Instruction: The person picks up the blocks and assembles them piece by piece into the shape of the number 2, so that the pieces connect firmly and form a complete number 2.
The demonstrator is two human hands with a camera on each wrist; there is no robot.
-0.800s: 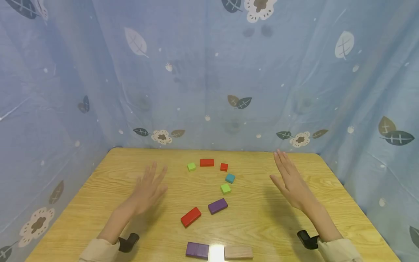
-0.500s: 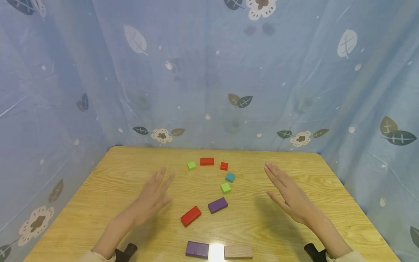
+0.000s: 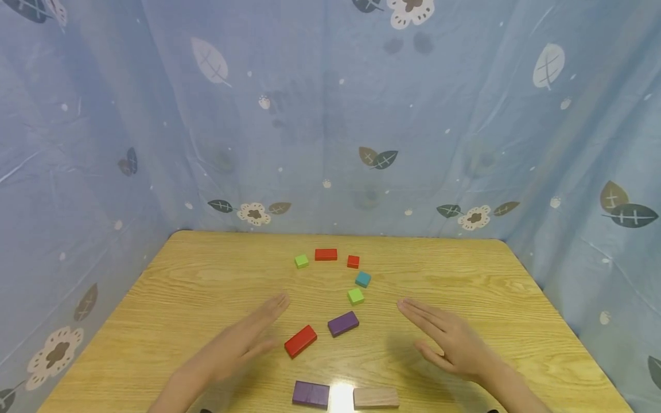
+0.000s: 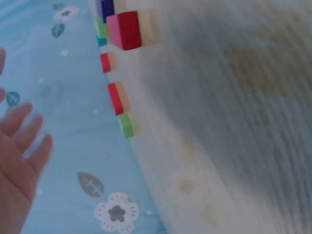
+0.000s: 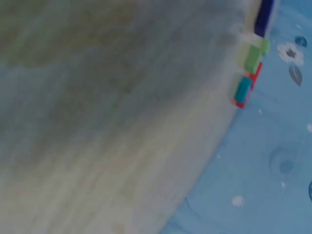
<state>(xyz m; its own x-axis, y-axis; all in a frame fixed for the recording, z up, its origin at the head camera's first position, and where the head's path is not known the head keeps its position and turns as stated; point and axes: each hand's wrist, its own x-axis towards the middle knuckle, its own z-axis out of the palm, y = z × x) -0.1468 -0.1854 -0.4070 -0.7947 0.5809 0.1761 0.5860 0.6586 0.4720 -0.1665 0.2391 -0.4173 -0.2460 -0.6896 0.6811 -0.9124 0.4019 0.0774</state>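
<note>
My left hand (image 3: 234,344) hovers over the table's left half with fingers extended, holding nothing. Closest to it lies a long red block (image 3: 300,342). My right hand (image 3: 451,341) is above the right half, fingers straight and thumb apart, also holding nothing. Between the hands lies a purple block (image 3: 343,324), with a green cube (image 3: 356,296) and a blue block (image 3: 363,279) behind it. In the left wrist view, the fingers of my left hand (image 4: 19,151) show at the left edge, away from the blocks. My right hand is out of the right wrist view.
At the back lie another green cube (image 3: 302,261), a red block (image 3: 326,254) and a small red cube (image 3: 353,262). Near the front edge are a purple piece (image 3: 311,394) and a plain wooden block (image 3: 376,397). A blue patterned curtain (image 3: 330,115) surrounds the wooden table (image 3: 206,269).
Both hands have moved inward and toward the front of the table, closer to each other. The blocks have stayed where they were.
</note>
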